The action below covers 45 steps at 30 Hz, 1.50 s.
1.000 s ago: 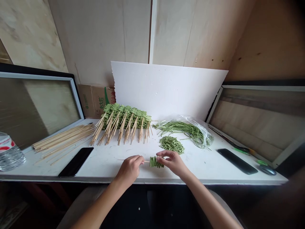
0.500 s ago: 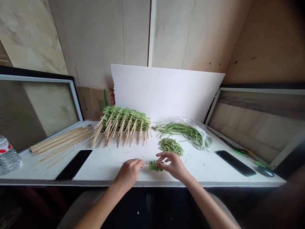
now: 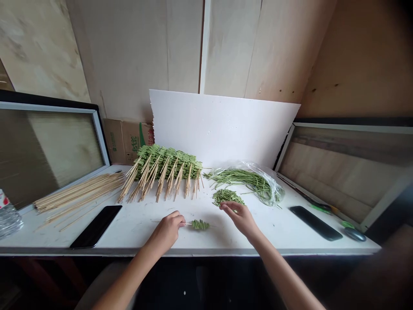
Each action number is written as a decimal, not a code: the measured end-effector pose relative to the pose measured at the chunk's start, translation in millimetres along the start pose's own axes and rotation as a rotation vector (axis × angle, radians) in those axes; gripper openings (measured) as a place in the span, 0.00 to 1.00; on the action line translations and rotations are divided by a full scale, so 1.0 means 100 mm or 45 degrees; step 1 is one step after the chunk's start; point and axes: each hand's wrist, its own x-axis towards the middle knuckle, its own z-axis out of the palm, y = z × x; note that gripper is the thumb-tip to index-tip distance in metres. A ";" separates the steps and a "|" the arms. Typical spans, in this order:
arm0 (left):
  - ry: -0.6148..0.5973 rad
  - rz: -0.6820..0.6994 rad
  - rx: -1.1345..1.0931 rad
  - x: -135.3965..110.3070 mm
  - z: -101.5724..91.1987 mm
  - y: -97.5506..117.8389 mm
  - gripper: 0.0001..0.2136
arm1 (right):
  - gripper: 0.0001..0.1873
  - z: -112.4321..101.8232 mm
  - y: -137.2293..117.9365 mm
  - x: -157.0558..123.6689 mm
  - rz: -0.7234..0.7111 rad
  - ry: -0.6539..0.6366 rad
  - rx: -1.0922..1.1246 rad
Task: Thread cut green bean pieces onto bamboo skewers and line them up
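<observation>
My left hand (image 3: pixel 170 229) is closed round the bare end of a bamboo skewer (image 3: pixel 187 224), just over the table's front part. Short pieces of green bean (image 3: pixel 200 224) are threaded crosswise in a row along it, and its thin tip sticks out to the right. Away from the skewer, my right hand (image 3: pixel 240 218) is at the near edge of a pile of cut green beans (image 3: pixel 227 196). Its thumb and fingers come together there; whatever may be between them is hidden or too small to make out.
Finished bean skewers (image 3: pixel 167 161) lie stacked at the back left, beside loose bamboo skewers (image 3: pixel 80 189). Long beans (image 3: pixel 245 178) spill from a plastic bag (image 3: pixel 275 189). Two dark phones (image 3: pixel 97 226) (image 3: pixel 315 222), a mouse (image 3: pixel 355 234) and a water bottle (image 3: pixel 9 217) flank the white table (image 3: pixel 135 234).
My right hand has let go of the beans on the skewer and moved up and right to the pile. My left hand, still gripping the skewer, appears slightly further left as the view shifts.
</observation>
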 end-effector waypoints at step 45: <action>-0.450 -0.140 0.368 0.00 -0.14 0.43 0.15 | 0.23 0.30 -0.21 -0.41 -0.532 -0.650 -1.223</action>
